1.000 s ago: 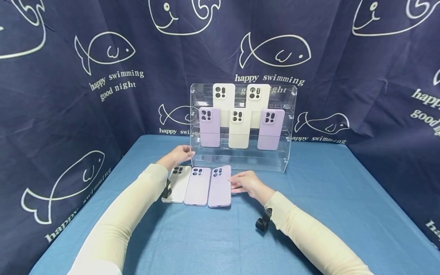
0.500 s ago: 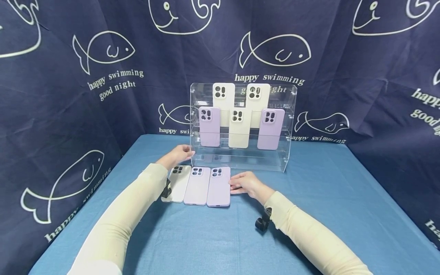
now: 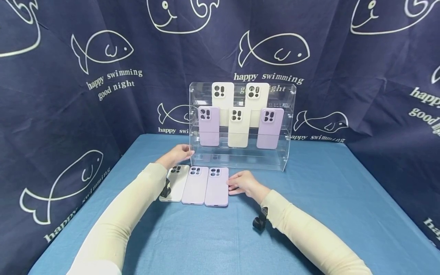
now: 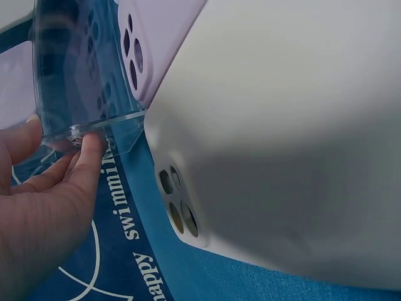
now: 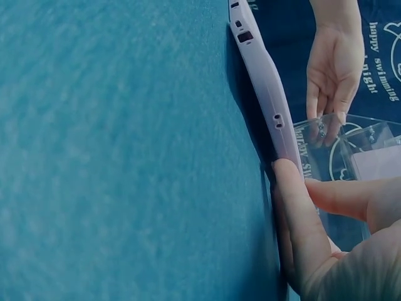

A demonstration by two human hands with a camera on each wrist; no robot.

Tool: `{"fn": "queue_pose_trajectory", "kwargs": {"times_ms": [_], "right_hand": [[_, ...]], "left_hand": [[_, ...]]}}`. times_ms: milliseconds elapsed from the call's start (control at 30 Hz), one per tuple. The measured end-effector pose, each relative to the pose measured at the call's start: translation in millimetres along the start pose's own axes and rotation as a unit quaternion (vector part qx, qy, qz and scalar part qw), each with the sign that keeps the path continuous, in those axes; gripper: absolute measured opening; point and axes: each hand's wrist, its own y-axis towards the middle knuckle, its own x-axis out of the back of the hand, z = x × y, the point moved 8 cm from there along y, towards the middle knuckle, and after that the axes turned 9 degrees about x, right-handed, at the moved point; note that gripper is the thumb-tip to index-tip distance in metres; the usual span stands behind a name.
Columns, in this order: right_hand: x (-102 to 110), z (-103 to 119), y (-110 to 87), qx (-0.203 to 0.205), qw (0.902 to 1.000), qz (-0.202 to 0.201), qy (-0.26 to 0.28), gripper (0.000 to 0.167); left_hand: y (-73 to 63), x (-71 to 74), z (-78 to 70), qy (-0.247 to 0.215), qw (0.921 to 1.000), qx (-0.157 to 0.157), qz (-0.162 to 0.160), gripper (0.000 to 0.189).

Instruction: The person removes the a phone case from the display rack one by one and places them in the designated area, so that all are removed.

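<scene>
My left hand grips the left side panel of a clear acrylic display stand, thumb on one face and fingers on the other. At the right edge of a lilac phone case, my right hand pinches that long side between thumb and fingers. The right wrist view shows the fingertips close to the side cutouts of the lilac case. Left of it lie another lilac phone case and a white phone case, partly covered by the left wrist camera.
On the stand's upper tier stand two white phone cases. The tier below bears a lilac case, a white case and a second lilac case. Blue cloth covers the table; a navy fish-print curtain hangs behind.
The rightmost lilac case, tilted with its right side raised, has come down flat and in line beside the middle one. My right hand moved slightly left; the left hand kept its hold.
</scene>
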Motion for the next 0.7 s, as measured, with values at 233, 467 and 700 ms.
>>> {"fn": "queue_pose_trajectory", "kwargs": {"times_ms": [233,467,700], "right_hand": [[-4.4,0.7,-0.7,0.006,1.0000,-0.006,0.000,0.023],[-5.0,-0.1,1.0,0.014,0.9999,-0.009,0.000,0.021],[-4.9,-0.6,0.3,0.020,0.9997,-0.013,0.001,0.022]], "left_hand": [[1.0,0.5,1.3,0.005,1.0000,0.004,-0.002,0.059],[-1.3,0.8,0.2,0.011,0.9999,0.010,-0.003,0.060],[-2.0,0.5,1.3,0.009,0.9998,0.019,-0.001,0.061]]}}
